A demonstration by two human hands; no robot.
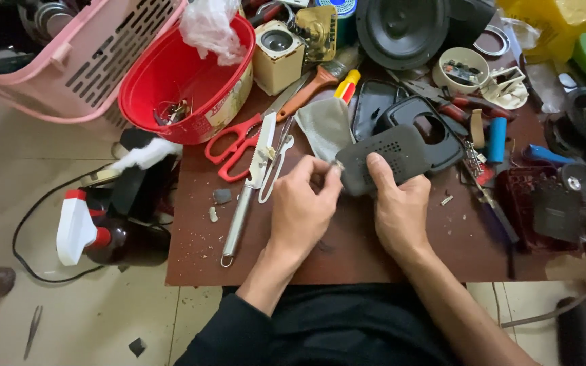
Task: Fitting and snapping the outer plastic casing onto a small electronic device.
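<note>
Just below the middle of the frame, both forearms rise from the person's dark lap, the wrists resting on the brown worktop point(347, 251). The right hand point(401, 210) has its grip closed around a dark grey perforated cover point(384, 159), thumb laid flat across its lower face and the other fingers hidden beneath it; the cover tilts up toward the right, at the centre of the frame. The left hand point(303, 207) is curled nearly shut, thumb and forefinger pinched together at the cover's left edge; whether anything small sits between them cannot be told.

Left of the left hand lie a long metal knife point(245, 196) and white-handled tweezers point(276, 169), with red scissors point(235, 142) just beyond. Directly above the hands rests a grey cloth piece point(323, 125) beside a black plastic frame point(428, 125). Farther up, in the upper left, stands a red tub point(184, 78) with a pink basket point(96, 61) beside it. A black speaker cone point(401, 27) sits at the top centre.
</note>
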